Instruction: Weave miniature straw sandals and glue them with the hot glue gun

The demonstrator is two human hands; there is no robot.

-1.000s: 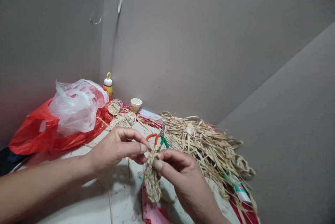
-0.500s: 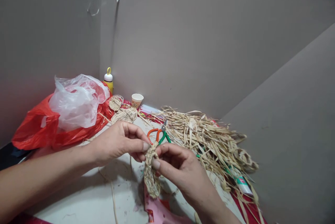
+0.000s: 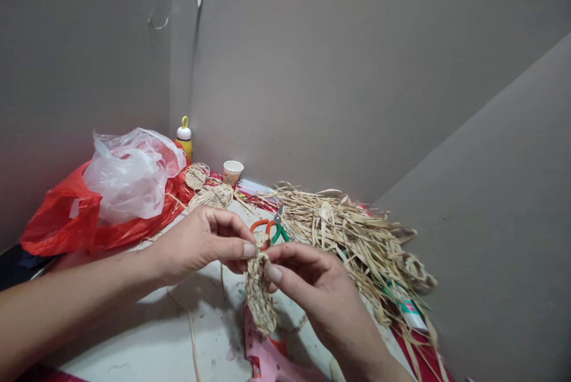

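A short braided strip of dry straw-like fibre [image 3: 260, 304] hangs between my hands above the white table. My left hand [image 3: 214, 242] pinches its upper end from the left between thumb and fingers. From the right, my right hand [image 3: 307, 281] grips the edge of the same braid with thumb and forefinger near the top. Just behind the braid lie scissors or pliers with orange and green handles [image 3: 270, 231], partly hidden by my fingers. Under the braid's lower end is a pink hot glue gun [image 3: 276, 361].
A heap of dry fibre strips [image 3: 348, 233] covers the right back, with a white and green bottle [image 3: 414, 314] beneath. Woven pieces [image 3: 211, 196], a paper cup [image 3: 232, 172] and a yellow flask [image 3: 184, 139] stand at the back. Red and white plastic bags [image 3: 129, 182] fill the left.
My right thumb and fingers have shifted slightly up along the braid. The braid's top has turned a little, while my left hand keeps its hold.
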